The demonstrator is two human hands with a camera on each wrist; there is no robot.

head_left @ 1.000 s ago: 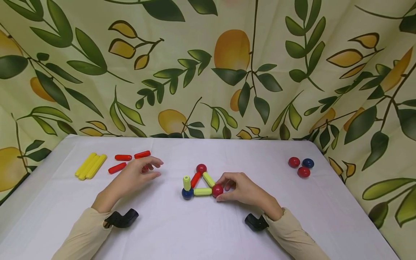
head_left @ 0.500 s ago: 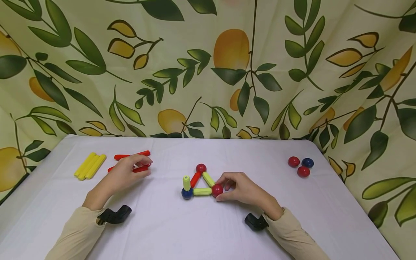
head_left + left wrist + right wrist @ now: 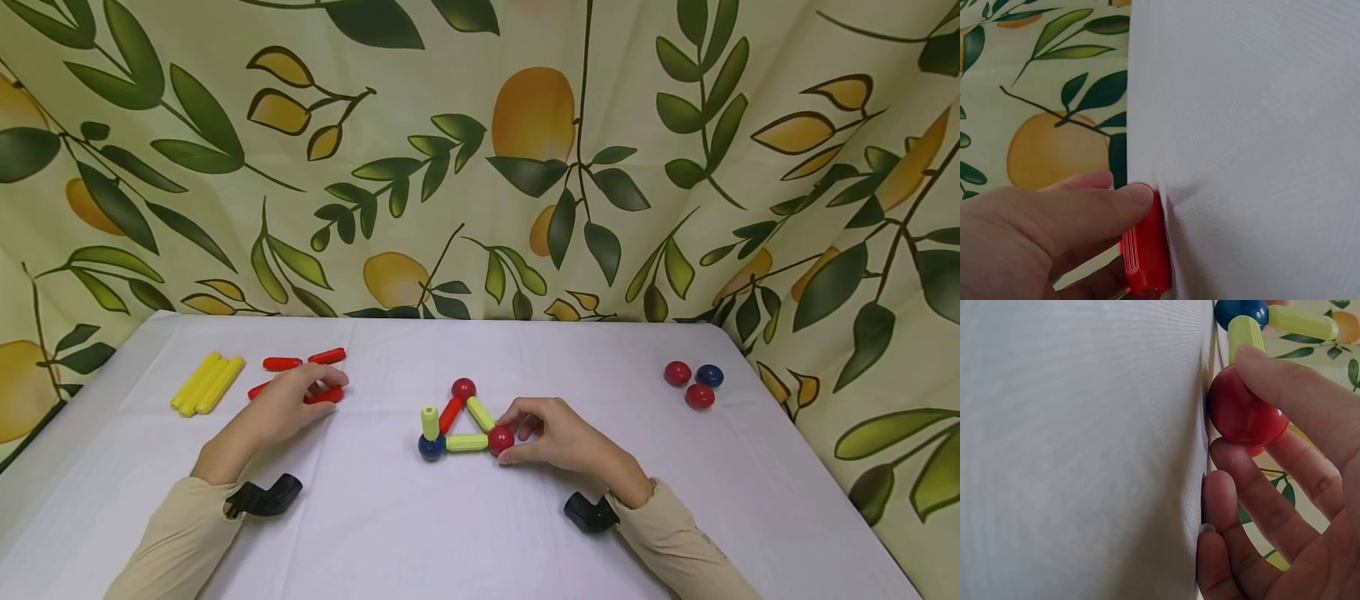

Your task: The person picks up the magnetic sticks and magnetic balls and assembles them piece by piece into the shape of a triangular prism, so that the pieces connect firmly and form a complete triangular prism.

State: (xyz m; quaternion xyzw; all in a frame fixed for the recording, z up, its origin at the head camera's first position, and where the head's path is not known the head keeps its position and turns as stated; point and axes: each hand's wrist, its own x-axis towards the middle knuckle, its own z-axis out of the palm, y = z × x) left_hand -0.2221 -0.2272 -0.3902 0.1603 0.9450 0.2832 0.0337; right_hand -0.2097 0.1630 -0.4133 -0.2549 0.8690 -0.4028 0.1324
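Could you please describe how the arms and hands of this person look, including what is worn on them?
The left hand and right hand are bare, without gloves. The arms wear long, loose beige sleeves with some creases. Near each wrist there is a short, bent black attachment; I see no cable on either.

The red ball (image 3: pixel 1240 412) looks glossy plastic, the red rod (image 3: pixel 1150 253) ridged plastic, the tablecloth (image 3: pixel 435 533) matt fabric.
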